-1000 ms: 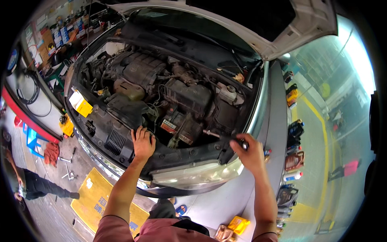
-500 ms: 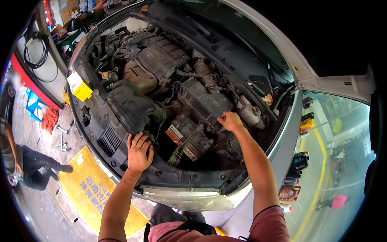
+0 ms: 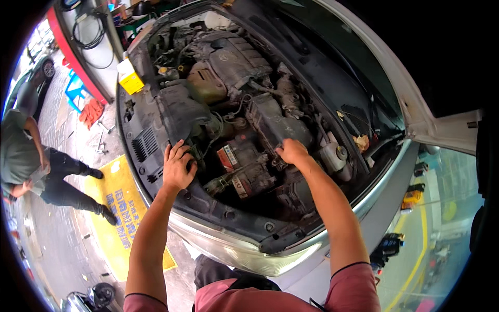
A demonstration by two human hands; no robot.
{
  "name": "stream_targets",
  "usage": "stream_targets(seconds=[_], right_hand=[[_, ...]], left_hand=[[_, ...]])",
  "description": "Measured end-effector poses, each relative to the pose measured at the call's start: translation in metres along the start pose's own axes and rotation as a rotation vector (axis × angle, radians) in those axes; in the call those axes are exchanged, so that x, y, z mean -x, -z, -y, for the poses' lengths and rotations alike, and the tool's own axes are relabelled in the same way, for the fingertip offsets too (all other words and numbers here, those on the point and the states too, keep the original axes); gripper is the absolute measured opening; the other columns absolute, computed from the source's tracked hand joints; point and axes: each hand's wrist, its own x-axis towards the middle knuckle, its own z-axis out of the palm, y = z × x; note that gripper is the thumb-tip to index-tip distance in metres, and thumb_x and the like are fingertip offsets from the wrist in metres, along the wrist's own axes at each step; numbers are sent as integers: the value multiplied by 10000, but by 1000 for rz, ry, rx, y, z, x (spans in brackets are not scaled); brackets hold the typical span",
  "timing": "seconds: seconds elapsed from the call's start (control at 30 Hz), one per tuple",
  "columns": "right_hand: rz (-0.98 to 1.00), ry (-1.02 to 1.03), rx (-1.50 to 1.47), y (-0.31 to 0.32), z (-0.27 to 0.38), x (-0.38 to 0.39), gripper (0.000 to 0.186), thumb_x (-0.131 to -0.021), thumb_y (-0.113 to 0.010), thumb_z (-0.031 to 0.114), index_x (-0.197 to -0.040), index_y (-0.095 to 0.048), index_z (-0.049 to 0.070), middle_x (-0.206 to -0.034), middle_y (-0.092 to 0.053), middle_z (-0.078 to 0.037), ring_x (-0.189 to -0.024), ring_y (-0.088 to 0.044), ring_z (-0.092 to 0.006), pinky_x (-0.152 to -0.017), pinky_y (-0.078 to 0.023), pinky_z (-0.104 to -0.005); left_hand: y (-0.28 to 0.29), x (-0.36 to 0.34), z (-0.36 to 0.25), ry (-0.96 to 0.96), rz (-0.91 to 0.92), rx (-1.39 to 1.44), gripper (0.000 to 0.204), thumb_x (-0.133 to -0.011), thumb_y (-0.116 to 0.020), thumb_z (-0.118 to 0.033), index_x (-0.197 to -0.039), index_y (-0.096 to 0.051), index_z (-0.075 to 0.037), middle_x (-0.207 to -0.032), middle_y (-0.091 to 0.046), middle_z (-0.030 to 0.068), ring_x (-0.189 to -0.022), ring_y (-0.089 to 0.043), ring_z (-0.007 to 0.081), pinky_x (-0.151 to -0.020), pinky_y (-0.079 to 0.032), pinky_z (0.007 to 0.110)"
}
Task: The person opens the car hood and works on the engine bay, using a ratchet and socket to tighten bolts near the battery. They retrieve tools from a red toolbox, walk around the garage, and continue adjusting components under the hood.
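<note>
My left hand (image 3: pixel 179 169) lies with its fingers apart on the black front panel (image 3: pixel 205 207) of a car's engine bay, beside a dark plastic intake cover (image 3: pixel 178 109). Across the bay, the fingers of my right hand (image 3: pixel 293 152) are curled closed at the near edge of the black air filter housing (image 3: pixel 283 129). Whatever they grip there is hidden by the hand. Between my two hands sits a dusty battery (image 3: pixel 239 152) with a red and white label. Behind it is the engine cover (image 3: pixel 231 58).
A yellow and white box (image 3: pixel 130 80) stands on the left part of the front panel. A pale fluid reservoir (image 3: pixel 333 157) sits right of my right hand. Another person (image 3: pixel 36 151) stands at the left by a yellow mat (image 3: pixel 117 208). Tools (image 3: pixel 413 196) lie on the floor at right.
The view has shifted, and more of the other person shows at the left. My left hand stays on the panel; my right hand remains closed by the air filter housing's edge.
</note>
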Motion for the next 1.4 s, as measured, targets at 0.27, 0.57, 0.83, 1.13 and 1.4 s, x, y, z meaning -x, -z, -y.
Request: stream_targets(seconds=[0.27,0.57,0.83,1.13,1.4], right_hand=[[-298,-1251,-2029,-29,18,-28,127,-900,-560,115,-812,-514,35,-662,-474,-72,-457,-400,-164,-363,-322,-308],[113,-572,-885,-8,-3,-5,308,-885,-647,156,-663,-489,14,-503,-416,-51,-399,-347,-141,-380,-234,-323],[63,-609,-975,-17,-14,-12,196,-902,-597,152,-785,-571,-3,-490,-446,-69,-363,-377,-165,-363,-276,-352],[168,-744,-1758,-34,-41,-20,184,-870,-506,45,-729,-389,62,-580,-343,3,-401,-272,-121,-377,-268,-258],[349,-324,-657,-15,20,-7,120,-797,-575,17,-892,-548,86,-548,-356,25,-408,-276,-97,-378,-229,-286]], left_hand=[[6,10,9,13,-42,-3,153,-714,-619,-191,-823,-654,-89,-1175,-573,45,-1301,-382,235,-1108,-234,479],[0,11,11,30,-55,43,177,-713,-624,-210,-823,-681,-84,-1176,-580,45,-1296,-387,221,-1113,-238,470],[3,7,8,23,-49,54,177,-712,-624,-199,-838,-676,-86,-1175,-581,38,-1292,-391,215,-1112,-244,465],[0,4,6,19,-70,76,148,-704,-630,-177,-818,-667,-89,-1166,-587,39,-1283,-403,219,-1103,-255,471],[6,8,12,49,-80,41,144,-696,-625,-168,-802,-664,-80,-1171,-587,38,-1284,-405,224,-1100,-261,474]])
